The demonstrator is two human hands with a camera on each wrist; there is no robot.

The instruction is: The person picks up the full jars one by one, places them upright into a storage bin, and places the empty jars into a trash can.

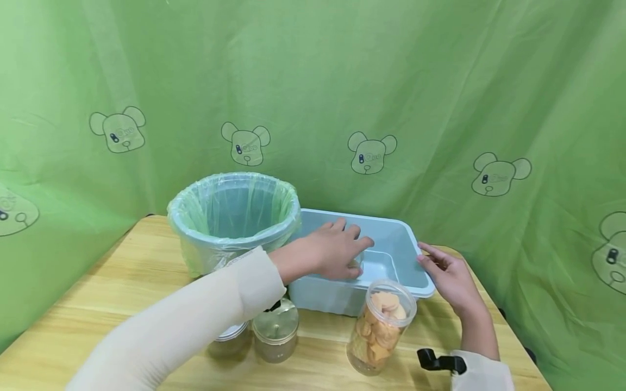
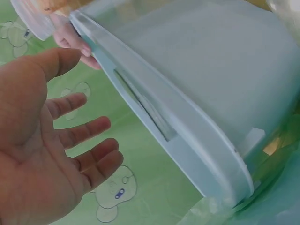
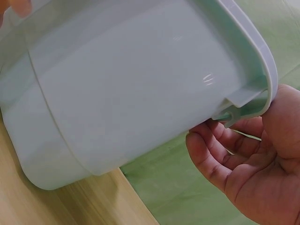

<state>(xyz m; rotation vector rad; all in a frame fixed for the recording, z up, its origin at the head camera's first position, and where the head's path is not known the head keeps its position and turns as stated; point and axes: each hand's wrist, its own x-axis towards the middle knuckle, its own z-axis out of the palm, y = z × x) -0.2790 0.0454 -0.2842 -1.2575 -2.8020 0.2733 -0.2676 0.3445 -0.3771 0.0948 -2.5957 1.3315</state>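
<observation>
A light blue rectangular bin (image 1: 337, 296) stands on the table. My left hand (image 1: 337, 250) is over its opening, palm down. In the left wrist view the fingers (image 2: 89, 129) are spread and loosely bent, with nothing between them. Something clear, partly hidden by this hand, shows beside the fingertips in the head view; its kind cannot be told. At the bin's right end my right hand (image 1: 452, 277) grips the rim. The right wrist view shows its fingers (image 3: 208, 159) curled under the rim (image 3: 269, 70), the thumb side against the outside.
Left of the bin stands a round bucket (image 1: 235, 241) lined with a green plastic bag. In front are a clear jar of orange pieces (image 1: 381, 331) and two lidded jars, one (image 1: 276, 334) beside another (image 1: 230, 342) partly behind my left sleeve. A green curtain (image 1: 313, 81) hangs behind the wooden table (image 1: 122, 282).
</observation>
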